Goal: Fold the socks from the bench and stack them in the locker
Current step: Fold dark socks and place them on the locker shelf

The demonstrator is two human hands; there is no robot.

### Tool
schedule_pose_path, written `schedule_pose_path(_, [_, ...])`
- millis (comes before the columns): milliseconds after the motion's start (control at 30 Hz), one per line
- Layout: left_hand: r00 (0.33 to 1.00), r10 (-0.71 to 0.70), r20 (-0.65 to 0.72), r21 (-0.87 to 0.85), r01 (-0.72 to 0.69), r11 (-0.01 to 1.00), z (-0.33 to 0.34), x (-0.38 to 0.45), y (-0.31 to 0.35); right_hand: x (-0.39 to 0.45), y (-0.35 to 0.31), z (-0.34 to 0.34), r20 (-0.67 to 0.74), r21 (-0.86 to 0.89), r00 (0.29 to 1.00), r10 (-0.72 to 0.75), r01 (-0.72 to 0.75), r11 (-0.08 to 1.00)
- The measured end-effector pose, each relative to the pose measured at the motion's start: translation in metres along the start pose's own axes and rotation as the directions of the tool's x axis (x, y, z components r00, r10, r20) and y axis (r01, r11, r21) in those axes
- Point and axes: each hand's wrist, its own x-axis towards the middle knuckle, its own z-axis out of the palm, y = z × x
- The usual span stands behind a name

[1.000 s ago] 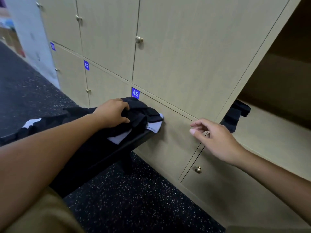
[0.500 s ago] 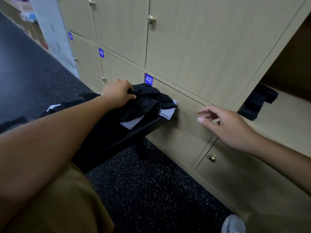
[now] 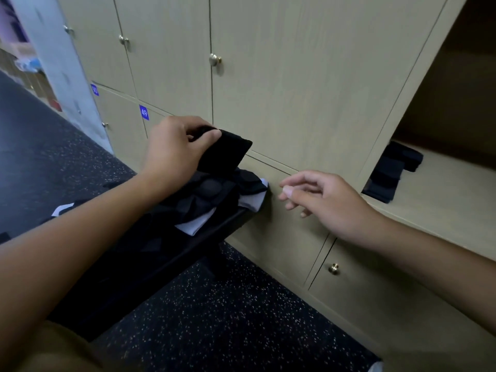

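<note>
Left hand [image 3: 174, 149] pinches a black sock [image 3: 224, 154] by its near end, just above the pile [image 3: 214, 194] on the bench [image 3: 188, 253]. The sock's long axis points toward two o'clock. Right hand [image 3: 324, 202] hangs empty, fingers loosely curled, at four o'clock from the sock's free end, nearer it than the locker [image 3: 442, 189] stack [image 3: 391, 170].

Closed locker doors [image 3: 295, 76] with round brass knobs [image 3: 214, 59] line the wall, blue number tags [image 3: 144, 112] at their corners, above a speckled dark floor [image 3: 214, 318].
</note>
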Motion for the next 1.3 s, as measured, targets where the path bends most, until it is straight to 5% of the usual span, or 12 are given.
schedule_pose_path(133, [0.994,0.086,0.074,-0.186,-0.071,0.98,0.003,-0.018,0.039,-0.002,-0.017,-0.006,0.084,0.31,0.992,0.088,-0.111,0.944])
schedule_pose_path(367, [0.94,0.276,0.199,-0.35,-0.195,0.916,0.019,-0.047,0.072,-0.012,-0.026,-0.025,0.171,0.752,0.974,0.148,-0.226,0.619])
schedule_pose_path(567, [0.835,0.466,0.293,-0.334,-0.367,0.868,0.049,-0.061,0.084,-0.024,-0.009,-0.049,0.117,0.78,0.973,0.198,-0.214,0.588])
schedule_pose_path(833, [0.812,0.451,0.37,-0.237,-0.386,0.891,0.076,-0.054,0.104,-0.039,0.023,-0.094,-0.233,0.564,0.937,0.261,-0.088,0.821])
schedule_pose_path(1300, [0.709,0.418,0.567,-0.101,-0.444,0.89,0.147,-0.024,0.116,-0.017,0.097,-0.209,-0.544,0.573,0.693,0.473,-0.104,0.813])
